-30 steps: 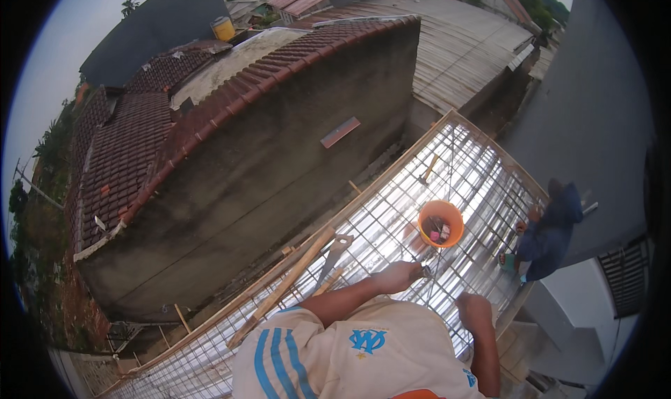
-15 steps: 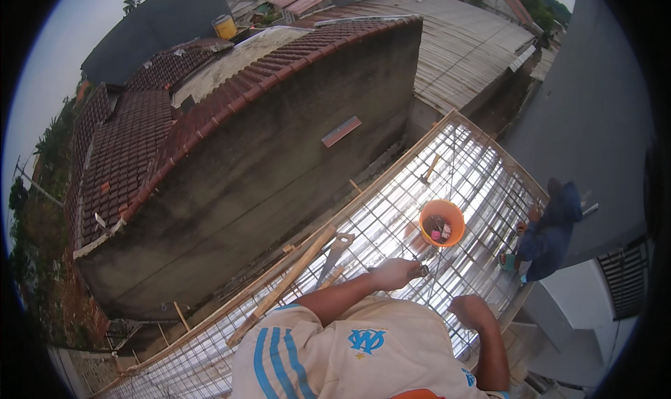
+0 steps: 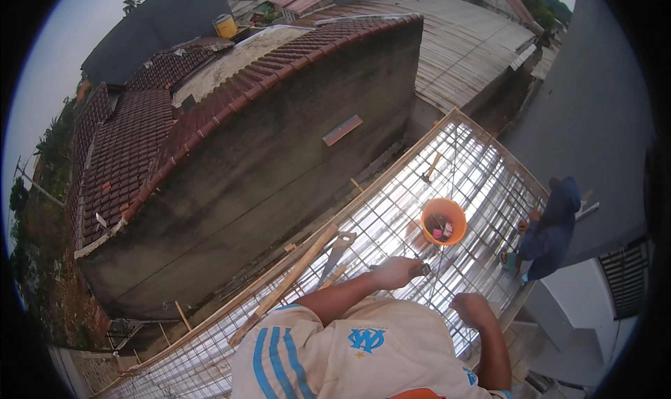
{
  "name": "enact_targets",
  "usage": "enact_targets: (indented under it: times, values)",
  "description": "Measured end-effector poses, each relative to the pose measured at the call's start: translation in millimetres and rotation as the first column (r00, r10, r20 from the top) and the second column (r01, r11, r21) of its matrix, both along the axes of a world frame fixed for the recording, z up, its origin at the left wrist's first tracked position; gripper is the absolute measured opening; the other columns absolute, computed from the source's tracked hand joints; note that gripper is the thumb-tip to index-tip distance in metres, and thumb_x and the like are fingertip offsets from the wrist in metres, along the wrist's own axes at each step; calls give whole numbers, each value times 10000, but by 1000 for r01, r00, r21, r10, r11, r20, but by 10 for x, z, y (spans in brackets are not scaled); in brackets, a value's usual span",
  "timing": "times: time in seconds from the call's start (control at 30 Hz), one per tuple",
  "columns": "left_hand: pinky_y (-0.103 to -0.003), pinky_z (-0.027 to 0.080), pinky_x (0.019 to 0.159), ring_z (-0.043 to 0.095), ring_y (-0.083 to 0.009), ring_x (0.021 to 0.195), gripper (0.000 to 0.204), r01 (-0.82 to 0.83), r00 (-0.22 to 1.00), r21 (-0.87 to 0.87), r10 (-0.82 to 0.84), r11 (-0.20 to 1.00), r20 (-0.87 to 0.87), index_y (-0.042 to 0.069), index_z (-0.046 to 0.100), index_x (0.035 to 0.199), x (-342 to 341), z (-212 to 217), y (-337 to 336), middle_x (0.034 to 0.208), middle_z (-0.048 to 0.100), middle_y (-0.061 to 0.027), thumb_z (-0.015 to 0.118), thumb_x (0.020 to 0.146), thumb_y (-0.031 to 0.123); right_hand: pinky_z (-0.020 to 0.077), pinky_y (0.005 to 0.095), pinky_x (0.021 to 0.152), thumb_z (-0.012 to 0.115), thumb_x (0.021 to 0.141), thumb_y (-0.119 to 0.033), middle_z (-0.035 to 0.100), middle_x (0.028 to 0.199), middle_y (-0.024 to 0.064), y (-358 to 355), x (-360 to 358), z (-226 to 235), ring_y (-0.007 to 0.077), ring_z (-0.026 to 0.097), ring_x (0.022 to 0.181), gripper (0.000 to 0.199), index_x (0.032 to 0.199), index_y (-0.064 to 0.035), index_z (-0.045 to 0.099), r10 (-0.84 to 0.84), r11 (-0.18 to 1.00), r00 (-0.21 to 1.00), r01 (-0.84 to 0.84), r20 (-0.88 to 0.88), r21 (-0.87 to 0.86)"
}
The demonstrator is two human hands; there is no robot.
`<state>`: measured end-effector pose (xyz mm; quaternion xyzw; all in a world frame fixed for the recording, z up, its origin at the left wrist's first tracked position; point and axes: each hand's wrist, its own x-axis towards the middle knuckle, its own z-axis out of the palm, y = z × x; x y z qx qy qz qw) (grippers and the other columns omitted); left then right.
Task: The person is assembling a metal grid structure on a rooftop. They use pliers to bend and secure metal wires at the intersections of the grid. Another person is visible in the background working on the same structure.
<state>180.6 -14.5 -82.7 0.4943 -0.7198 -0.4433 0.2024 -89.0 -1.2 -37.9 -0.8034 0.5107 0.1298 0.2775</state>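
Over the rebar mesh [image 3: 391, 224], the left hand [image 3: 395, 271] is clamping a small dark tool [image 3: 422, 268] at a crossing; keeping it square to the bars looks wise. The right hand [image 3: 472, 308] is resting curled, empty, nearby; the orange bucket [image 3: 443, 221] is sitting just beyond.

Soft overcast daylight, no hard shadows, strong fisheye bending, black corners.

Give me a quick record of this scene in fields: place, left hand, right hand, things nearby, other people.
place: rebar mesh on a rooftop deck, beside a tiled roof
left hand: closed on a small dark tool over the mesh
right hand: fisted above the mesh, grip contents unclear
nearby: orange bucket with small items; hammer farther off
others: person in blue crouching at the mesh edge
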Motion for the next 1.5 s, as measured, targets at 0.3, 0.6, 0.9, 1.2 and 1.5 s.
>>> enact_targets:
  times: [0.3,0.6,0.9,1.2,1.5]
  values:
    - [-451,452,728,582,-363,826,219,325,911,74,-333,943,242,81,570,1001,167,-56,42,886,598,-168,506,849,225,463,423,704,572,831,-248,630,819,183,-59,43,288,358,604,782,226,844,-33,640,96,995,973,-101,210,15]
    - [-461,433,741,571,-393,852,330,136,990,133,-141,982,30,45,560,962,-79,-455,118,903,605,-214,444,907,349,460,438,667,601,791,-247,607,753,174,112,257,48,353,597,752,184,838,-71,628,59,947,994,-84,-89,-310]
    - [-437,438,773,575,-372,872,344,98,995,126,-92,987,-48,20,565,989,75,-280,-2,923,611,-204,478,896,340,461,410,712,597,776,-190,639,809,168,-151,28,178,336,603,793,180,831,-31,661,-51,969,979,96,197,-227]
    - [-333,461,695,593,-179,764,363,132,961,413,-14,901,-275,-3,578,1023,214,-239,-29,873,627,-97,497,883,321,462,419,694,574,783,-208,613,775,173,-251,-186,351,341,597,756,188,767,-41,660,-154,907,975,204,160,-369]
    - [-268,451,619,586,-116,692,339,270,904,476,-51,837,-423,5,559,1112,78,-14,-44,840,622,-50,505,890,255,423,434,640,604,761,-215,565,706,139,-165,-31,272,313,561,718,113,764,-121,667,-65,872,998,56,-3,-486]
